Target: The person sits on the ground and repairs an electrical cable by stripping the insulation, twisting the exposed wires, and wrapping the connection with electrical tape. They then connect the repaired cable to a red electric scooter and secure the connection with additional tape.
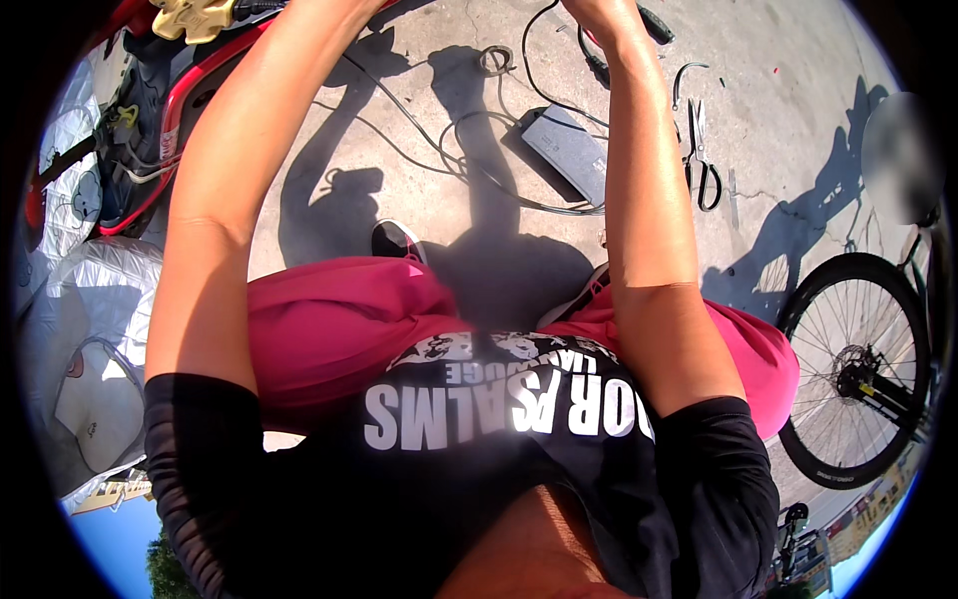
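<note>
My left forearm (244, 130) reaches up past the upper edge, and its hand lies beyond the picture. Only the wrist and heel of my right hand (597, 12) show at the upper edge; its fingers are cut off. Whatever either hand holds is hidden. Beside my right forearm a grey rectangular box (567, 152), like a charger or power adapter, rests on the ground. Thin dark cables (439, 150) loop around it. Scissors with black handles (702, 160) lie to the right of that forearm. A black-handled tool (656, 26) lies near my right wrist.
A red-framed object (172, 125) with a yellow star-shaped part (193, 18) stands at the far left, beside a silvery quilted cover (105, 275). A bicycle wheel (798, 369) is at the right. A thin curved piece (681, 82) lies above the scissors. Shadows cross the concrete ground (743, 60).
</note>
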The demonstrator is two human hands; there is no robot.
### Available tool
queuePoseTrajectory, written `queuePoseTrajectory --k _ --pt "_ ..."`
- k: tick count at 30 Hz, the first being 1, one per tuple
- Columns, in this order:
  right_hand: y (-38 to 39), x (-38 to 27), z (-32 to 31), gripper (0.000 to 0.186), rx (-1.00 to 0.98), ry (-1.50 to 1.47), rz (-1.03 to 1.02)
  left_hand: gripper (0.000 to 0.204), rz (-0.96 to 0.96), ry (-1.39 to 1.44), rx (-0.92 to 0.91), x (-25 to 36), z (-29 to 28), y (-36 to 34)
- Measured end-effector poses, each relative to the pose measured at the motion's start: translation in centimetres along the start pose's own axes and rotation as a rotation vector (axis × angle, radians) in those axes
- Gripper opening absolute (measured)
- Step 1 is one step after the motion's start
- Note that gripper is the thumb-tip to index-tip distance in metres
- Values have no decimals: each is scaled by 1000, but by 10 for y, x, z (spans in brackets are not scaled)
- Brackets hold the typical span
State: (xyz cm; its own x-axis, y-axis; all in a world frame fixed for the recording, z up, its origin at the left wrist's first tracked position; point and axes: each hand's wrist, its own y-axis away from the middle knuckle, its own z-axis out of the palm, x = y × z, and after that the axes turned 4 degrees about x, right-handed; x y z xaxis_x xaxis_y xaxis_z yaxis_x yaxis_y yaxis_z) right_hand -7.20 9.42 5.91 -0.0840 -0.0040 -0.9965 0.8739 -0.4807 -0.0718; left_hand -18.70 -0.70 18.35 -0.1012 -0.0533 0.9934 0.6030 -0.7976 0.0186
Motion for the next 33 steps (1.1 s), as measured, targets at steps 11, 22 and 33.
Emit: queuePoseTrajectory --k 11,22,33 --pt "-10 19 -9 10 -69 172 -80 18 30 74 -61 7 13 3" --pt "-5 11 -17 9 104 33 28 19 10 47 -146 11 14 4" --pt "9 -71 -18 28 132 150 45 30 115 38 -141 -7 -10 -9"
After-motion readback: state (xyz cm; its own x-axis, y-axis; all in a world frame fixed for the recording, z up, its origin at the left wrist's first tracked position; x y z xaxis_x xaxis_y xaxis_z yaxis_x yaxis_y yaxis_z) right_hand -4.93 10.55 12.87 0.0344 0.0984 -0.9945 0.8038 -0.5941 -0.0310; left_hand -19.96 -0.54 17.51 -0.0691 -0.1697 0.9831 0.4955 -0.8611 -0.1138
